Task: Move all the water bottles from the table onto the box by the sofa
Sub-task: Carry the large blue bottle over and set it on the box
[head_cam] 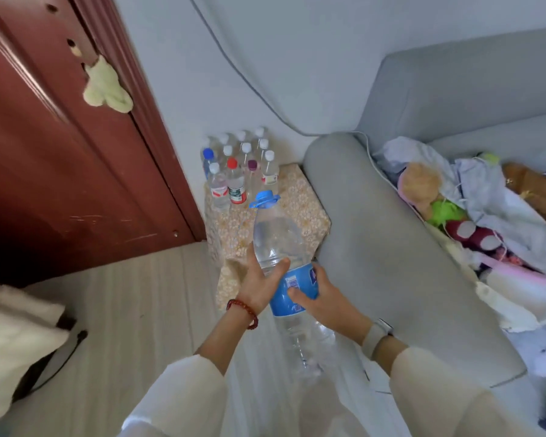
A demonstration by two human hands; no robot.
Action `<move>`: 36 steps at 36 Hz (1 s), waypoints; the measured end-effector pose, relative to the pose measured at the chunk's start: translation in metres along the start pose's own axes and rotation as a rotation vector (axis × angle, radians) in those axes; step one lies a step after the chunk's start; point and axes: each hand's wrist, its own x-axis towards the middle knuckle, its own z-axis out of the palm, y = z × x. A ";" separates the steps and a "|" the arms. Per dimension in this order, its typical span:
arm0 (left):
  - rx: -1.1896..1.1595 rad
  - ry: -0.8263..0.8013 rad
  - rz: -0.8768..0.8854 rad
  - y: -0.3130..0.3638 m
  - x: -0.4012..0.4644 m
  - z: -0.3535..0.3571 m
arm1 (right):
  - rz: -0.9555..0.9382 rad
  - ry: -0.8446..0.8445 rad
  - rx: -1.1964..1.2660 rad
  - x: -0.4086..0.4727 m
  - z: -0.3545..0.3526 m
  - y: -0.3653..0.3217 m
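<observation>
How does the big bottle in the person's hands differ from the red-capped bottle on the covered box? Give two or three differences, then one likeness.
1. The big bottle is far larger than the red-capped bottle.
2. The big bottle has a blue cap and blue label; the red-capped bottle's label is red and white.
3. The big bottle is tilted, held by the left hand and right hand; the red-capped bottle stands upright on the box.
Both are clear plastic.

Box draped in floral cloth, wedged between red door and grey sofa arm. On its far left part, cluster of small water bottles standing upright, mostly white caps, plus single blue, red and purple ones. Near and right parts of cloth bare. Pale plank floor underneath.
</observation>
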 end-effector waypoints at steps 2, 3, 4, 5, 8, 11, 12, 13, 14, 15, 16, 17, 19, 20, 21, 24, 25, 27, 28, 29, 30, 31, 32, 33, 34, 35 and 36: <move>-0.014 -0.007 -0.024 0.008 0.044 0.011 | 0.001 -0.014 0.006 0.043 -0.022 -0.005; -0.024 -0.007 -0.040 0.015 0.065 0.016 | -0.004 -0.024 0.003 0.063 -0.034 -0.009; -0.035 -0.007 -0.057 0.022 0.087 0.021 | -0.016 -0.028 0.000 0.083 -0.045 -0.013; -0.050 -0.007 -0.078 0.029 0.108 0.026 | -0.021 -0.033 0.001 0.102 -0.057 -0.015; -0.084 -0.016 -0.121 0.049 0.166 0.037 | -0.027 -0.047 -0.006 0.154 -0.088 -0.029; -0.052 -0.030 -0.153 0.068 0.219 0.042 | -0.031 -0.057 -0.006 0.202 -0.114 -0.045; -0.025 -0.030 -0.156 0.073 0.237 0.042 | -0.032 -0.062 -0.022 0.217 -0.121 -0.049; 0.013 -0.026 -0.142 0.080 0.254 0.041 | -0.033 -0.068 -0.036 0.231 -0.127 -0.053; 0.040 -0.028 -0.128 0.086 0.270 0.040 | -0.030 -0.070 -0.041 0.246 -0.133 -0.056; 0.065 -0.038 -0.110 0.094 0.284 0.038 | -0.021 -0.065 -0.035 0.260 -0.138 -0.058; 0.094 -0.063 -0.098 0.099 0.299 0.036 | -0.017 -0.053 -0.033 0.274 -0.143 -0.060; 0.121 -0.088 -0.081 0.104 0.313 0.035 | -0.015 -0.036 -0.034 0.288 -0.147 -0.061; 0.193 -0.126 -0.066 0.110 0.336 0.033 | -0.012 -0.014 -0.051 0.312 -0.152 -0.061; 0.229 -0.142 -0.061 0.111 0.349 0.032 | -0.010 -0.007 -0.050 0.325 -0.154 -0.061; 0.257 -0.153 -0.043 0.113 0.360 0.031 | -0.011 0.000 -0.047 0.337 -0.155 -0.060; 0.313 -0.169 0.044 0.116 0.402 0.029 | -0.008 0.014 -0.045 0.383 -0.158 -0.059; 0.332 -0.171 0.069 0.117 0.414 0.029 | -0.003 0.018 -0.042 0.398 -0.159 -0.058; 0.390 -0.180 0.086 0.115 0.439 0.028 | -0.014 0.027 -0.036 0.425 -0.160 -0.053; 0.419 -0.183 0.081 0.112 0.451 0.028 | -0.015 0.028 -0.030 0.438 -0.160 -0.050; 0.453 -0.181 0.069 0.107 0.464 0.029 | -0.016 0.031 -0.022 0.452 -0.160 -0.045; 0.498 -0.169 0.059 0.103 0.475 0.030 | -0.021 0.029 -0.016 0.464 -0.161 -0.042; 0.550 -0.145 0.054 0.099 0.484 0.032 | -0.029 0.022 -0.018 0.475 -0.161 -0.040; 0.601 -0.120 0.049 0.095 0.493 0.033 | -0.033 0.015 -0.023 0.487 -0.161 -0.037; 0.645 -0.094 0.050 0.091 0.501 0.035 | -0.038 0.005 -0.026 0.497 -0.162 -0.033; 0.676 -0.066 0.058 0.085 0.509 0.037 | -0.037 -0.005 -0.023 0.508 -0.162 -0.028; 0.704 -0.042 0.068 0.081 0.515 0.038 | -0.035 -0.012 -0.025 0.517 -0.162 -0.023; 0.729 -0.022 0.078 0.075 0.519 0.039 | -0.033 -0.012 -0.028 0.526 -0.162 -0.019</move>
